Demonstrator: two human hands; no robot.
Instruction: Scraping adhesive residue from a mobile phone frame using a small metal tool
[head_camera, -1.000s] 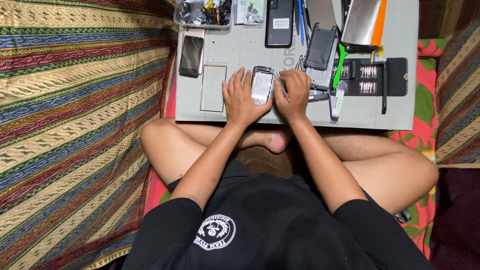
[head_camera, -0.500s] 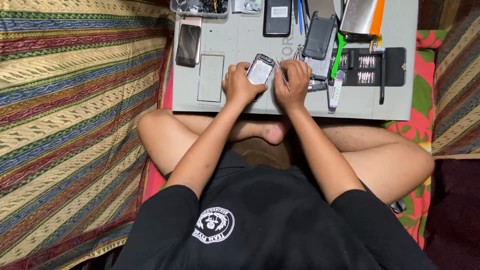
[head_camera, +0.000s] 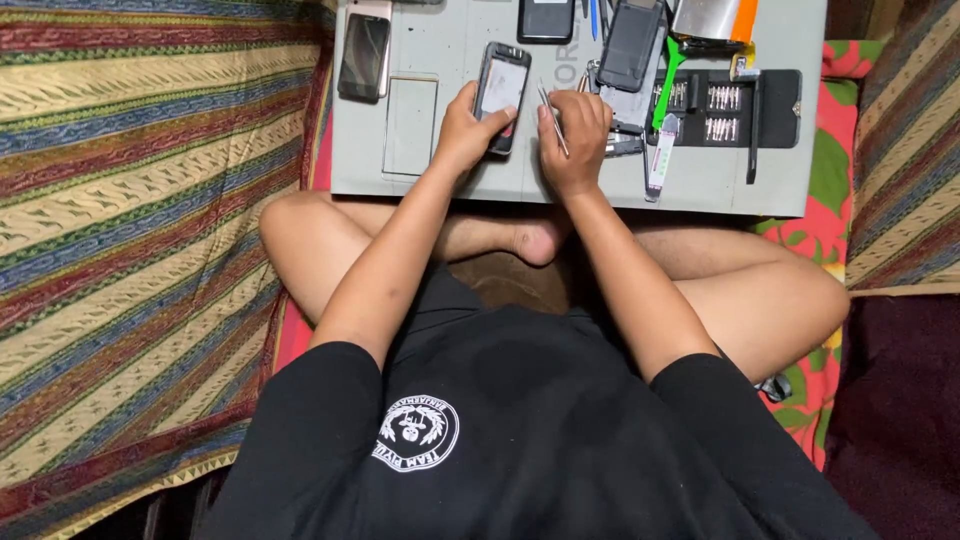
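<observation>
I see my left hand (head_camera: 462, 128) clamped around the small phone (head_camera: 501, 92) on the grey mat (head_camera: 440, 50), my right hand (head_camera: 572, 135) just beside it pinching thin tweezers (head_camera: 551, 118).

A phone (head_camera: 500, 95) lies on the mat (head_camera: 440, 40), bit case (head_camera: 725, 108) to its right.

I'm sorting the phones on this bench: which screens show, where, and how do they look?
Phone in the left hand: upright rectangle, pale grey lit screen, dark frame.
Second phone at the mat's left edge: dark reflective screen, pinkish rim.
Third phone at the top edge: black, cut off.
</observation>
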